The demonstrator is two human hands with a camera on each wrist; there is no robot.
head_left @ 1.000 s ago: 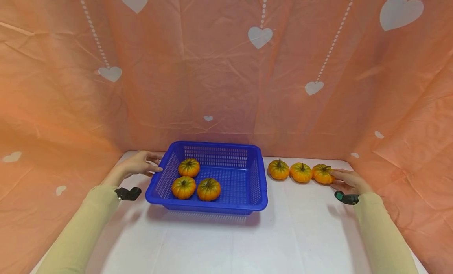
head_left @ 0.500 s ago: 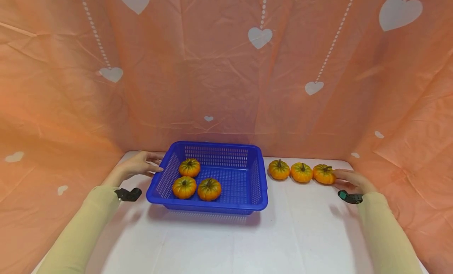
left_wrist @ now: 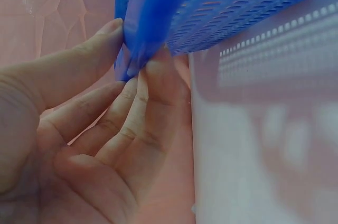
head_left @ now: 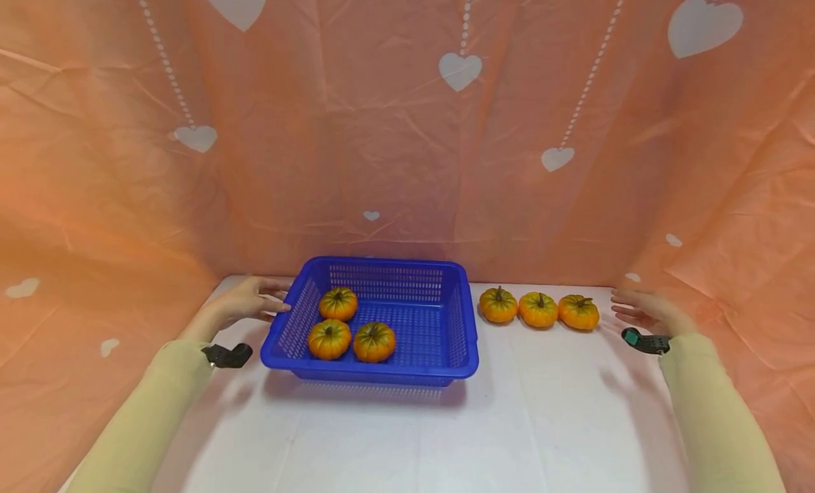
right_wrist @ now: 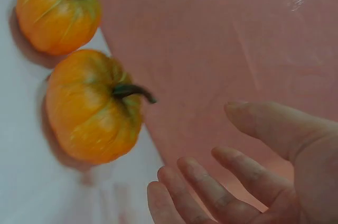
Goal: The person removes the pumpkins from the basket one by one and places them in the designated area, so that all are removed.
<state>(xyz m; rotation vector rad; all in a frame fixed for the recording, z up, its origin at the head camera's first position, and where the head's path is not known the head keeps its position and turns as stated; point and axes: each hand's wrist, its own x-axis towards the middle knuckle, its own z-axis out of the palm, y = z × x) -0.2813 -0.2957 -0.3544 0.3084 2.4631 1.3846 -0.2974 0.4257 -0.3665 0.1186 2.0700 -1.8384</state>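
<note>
My left hand (head_left: 245,300) is at the left side of a blue plastic basket (head_left: 407,370). In the left wrist view, its thumb and fingers pinch the basket's rim (left_wrist: 153,12). Three small orange pumpkins sit inside: a back one (head_left: 339,304), a front left one (head_left: 329,339) and a front right one (head_left: 374,341). Right of the basket, three more stand in a row: a left pumpkin (head_left: 498,305), a middle one (head_left: 538,310) and an end one (head_left: 579,312). My right hand (head_left: 649,310) hovers just right of the end pumpkin, apart from it, fingers spread and holding nothing.
A white cloth-covered table (head_left: 407,436) lies under everything. Orange curtain (head_left: 395,160) with white hearts hangs behind and along both sides, close to the table's back edge. Each wrist carries a small black camera, one on the left (head_left: 228,356) and one on the right (head_left: 646,341).
My right hand has let go of the end pumpkin and drawn back to the right. That pumpkin stays in its row. The left hand keeps its place at the basket.
</note>
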